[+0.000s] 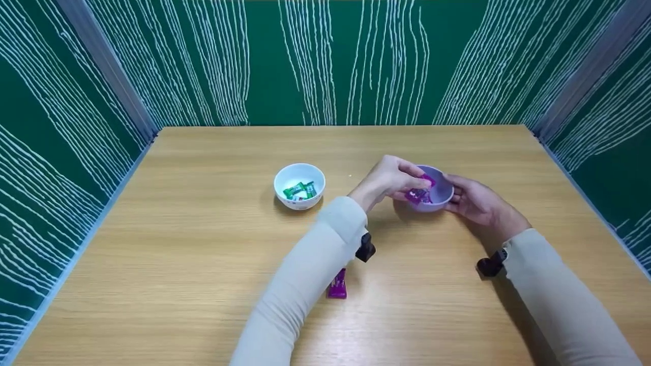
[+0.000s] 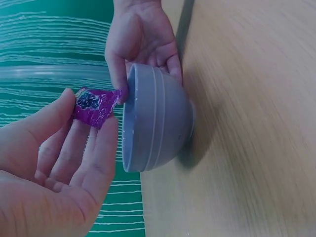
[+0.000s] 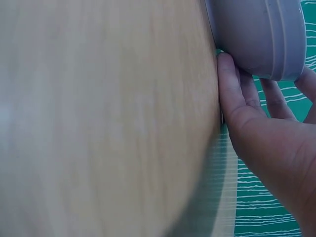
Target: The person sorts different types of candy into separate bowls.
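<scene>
Between its thumb and fingertips, my left hand [image 1: 389,178] pinches a purple wrapped candy [image 2: 94,106] at the mouth of a lilac bowl [image 1: 443,192]. In the left wrist view the candy's wrapper is crinkled, with a dark printed patch. My right hand [image 1: 478,201] holds the bowl from its right side, thumb at the rim and fingers [image 3: 231,84] low against the outer wall. The bowl stands upright on the table. Purple wrapper overlaps the bowl's inside in the head view, partly hidden by the left fingers.
A white bowl [image 1: 300,202] with several green wrapped candies [image 1: 300,190] stands to the left. Another purple candy [image 1: 337,287] lies on the wooden table [image 1: 178,254], partly covered by the left sleeve. Green panels [image 1: 264,61] with white lines enclose the back and sides.
</scene>
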The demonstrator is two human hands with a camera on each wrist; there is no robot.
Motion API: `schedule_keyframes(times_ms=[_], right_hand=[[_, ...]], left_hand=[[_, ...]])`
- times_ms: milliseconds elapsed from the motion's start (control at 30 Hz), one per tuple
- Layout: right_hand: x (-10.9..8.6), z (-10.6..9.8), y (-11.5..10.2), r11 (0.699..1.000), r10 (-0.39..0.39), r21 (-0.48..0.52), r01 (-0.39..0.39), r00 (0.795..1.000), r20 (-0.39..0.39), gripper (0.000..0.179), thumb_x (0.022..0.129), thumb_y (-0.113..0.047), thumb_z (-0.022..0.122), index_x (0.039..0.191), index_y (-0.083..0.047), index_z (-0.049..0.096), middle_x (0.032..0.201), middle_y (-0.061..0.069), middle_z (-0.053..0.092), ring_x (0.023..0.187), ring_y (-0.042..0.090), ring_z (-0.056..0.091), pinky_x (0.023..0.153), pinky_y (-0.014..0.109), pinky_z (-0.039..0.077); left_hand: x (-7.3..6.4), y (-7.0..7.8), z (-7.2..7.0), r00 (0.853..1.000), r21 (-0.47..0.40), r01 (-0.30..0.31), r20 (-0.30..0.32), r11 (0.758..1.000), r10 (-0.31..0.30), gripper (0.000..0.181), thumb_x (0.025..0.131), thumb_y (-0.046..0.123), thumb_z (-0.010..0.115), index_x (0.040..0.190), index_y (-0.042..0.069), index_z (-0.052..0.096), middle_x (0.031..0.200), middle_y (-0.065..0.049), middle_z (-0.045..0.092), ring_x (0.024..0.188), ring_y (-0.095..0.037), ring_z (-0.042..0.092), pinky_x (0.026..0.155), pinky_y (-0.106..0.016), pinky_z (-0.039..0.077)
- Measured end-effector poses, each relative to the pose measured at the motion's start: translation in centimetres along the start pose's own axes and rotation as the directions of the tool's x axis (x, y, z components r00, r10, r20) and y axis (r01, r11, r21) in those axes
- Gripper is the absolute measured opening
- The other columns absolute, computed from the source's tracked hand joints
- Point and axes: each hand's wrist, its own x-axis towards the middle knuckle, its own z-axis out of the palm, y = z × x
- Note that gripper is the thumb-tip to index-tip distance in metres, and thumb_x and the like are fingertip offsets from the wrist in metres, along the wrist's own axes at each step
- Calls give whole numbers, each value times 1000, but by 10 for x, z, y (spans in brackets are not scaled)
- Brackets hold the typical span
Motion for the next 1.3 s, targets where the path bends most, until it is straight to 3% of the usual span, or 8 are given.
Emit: schedule_keyframes(times_ms=[200,467,733,967,1300], right_hand=[[-1,0,-1,1000,8,2,-8,1000,-9,27,105,-34,58,121,-16,69,116,4,72,106,19,64,97,32,56],[-1,0,-3,1000,9,-3,-9,1000,6,26,106,-34,55,121,-17,67,116,3,71,107,17,65,98,32,55],[0,1,-1,1000,-7,10,7,1000,16,23,107,-32,53,117,-17,69,115,2,72,107,15,66,97,32,56],[0,1,-1,1000,14,-11,-15,999,-36,38,104,-36,60,135,-15,55,122,1,66,112,16,60,98,31,54],[-2,1,-2,1000,28,-1,-28,998,-58,58,100,-39,65,148,-13,45,131,3,62,119,19,56,99,31,54]], left_hand=[[1,0,5,998,-37,-42,-44,998,40,11,81,13,86,91,15,82,90,4,69,81,-13,68,70,-25,62],[9,1,16,995,-111,3,-99,994,-14,12,83,9,82,95,10,81,85,-2,69,69,-17,72,64,-28,63],[19,-9,21,991,-232,18,-122,973,-47,9,88,5,79,96,6,76,82,-6,70,68,-21,73,63,-31,64],[20,-15,19,984,-312,24,-158,950,-76,6,89,3,78,91,7,74,78,-10,72,71,-24,75,60,-31,63],[21,-20,22,976,-268,60,-185,962,-113,4,94,7,73,93,7,77,84,-12,74,71,-23,75,61,-30,63]])
